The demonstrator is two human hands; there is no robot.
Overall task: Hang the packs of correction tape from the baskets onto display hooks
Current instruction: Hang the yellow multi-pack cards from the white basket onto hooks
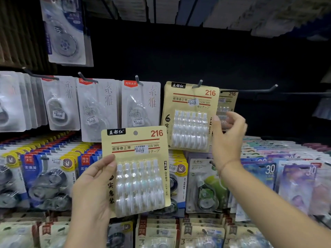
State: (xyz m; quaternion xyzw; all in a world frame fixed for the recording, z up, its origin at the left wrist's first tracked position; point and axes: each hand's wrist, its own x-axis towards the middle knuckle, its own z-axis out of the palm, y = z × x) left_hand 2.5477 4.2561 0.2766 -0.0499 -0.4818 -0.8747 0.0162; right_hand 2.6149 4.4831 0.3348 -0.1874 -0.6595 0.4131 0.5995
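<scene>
My left hand (93, 187) grips a beige "216" pack of correction tape (138, 169) by its left edge, thumb on the front, held upright below the hook row. An identical pack (189, 115) hangs on a grey display hook (199, 83). My right hand (227, 135) is just right of that hung pack, fingers loosely curled, thumb near the pack's right edge, holding nothing. Another "216" pack (228, 102) hangs behind it on a long hook (258, 90).
White single-tape packs (139, 104) fill the hooks to the left. Rows of blue, green and purple tape packs (48, 178) crowd the hooks below. Behind the long hook at the right is a dark back panel (268, 68). More packs hang overhead.
</scene>
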